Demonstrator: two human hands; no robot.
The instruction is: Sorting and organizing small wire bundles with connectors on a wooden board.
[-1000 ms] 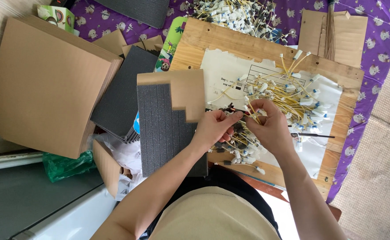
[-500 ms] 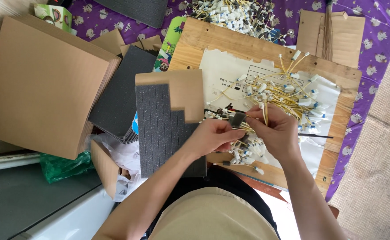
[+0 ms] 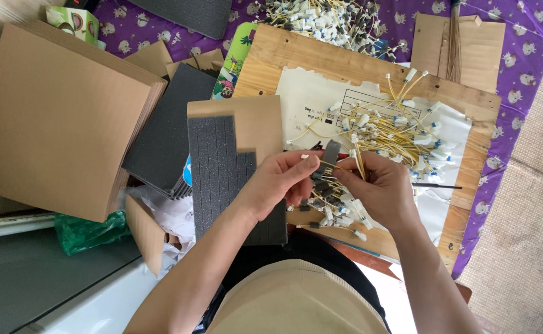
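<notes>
— What moved?

— Both my hands have drifted down and a touch left since a moment ago. My left hand [image 3: 277, 182] and right hand [image 3: 376, 188] now meet over the near edge of the wooden board [image 3: 296, 62], and the small grey strip [image 3: 331, 151] stands more upright between them.

— Lay it out, biggest first.

— Purple cloth [image 3: 531, 68] under everything. On my left, a big stack of cardboard sheets [image 3: 61, 117], then dark foam sheets [image 3: 166, 130] beside it. The board carries a torn white paper [image 3: 308, 99], and on that a loose heap of yellow wires [image 3: 395, 127] with white and blue ends. A second heap [image 3: 327, 18] lies at the far edge. No box holds them; they sit open on the paper.

— And nearer you?

— A grey foam pad [image 3: 222, 167], scored into strips, on a cardboard backing, just left of my left hand.

— Your grip?

— Left fingertips pinch a wire end; right fingers pinch the grey strip with several wires bunched under the palm.
</notes>
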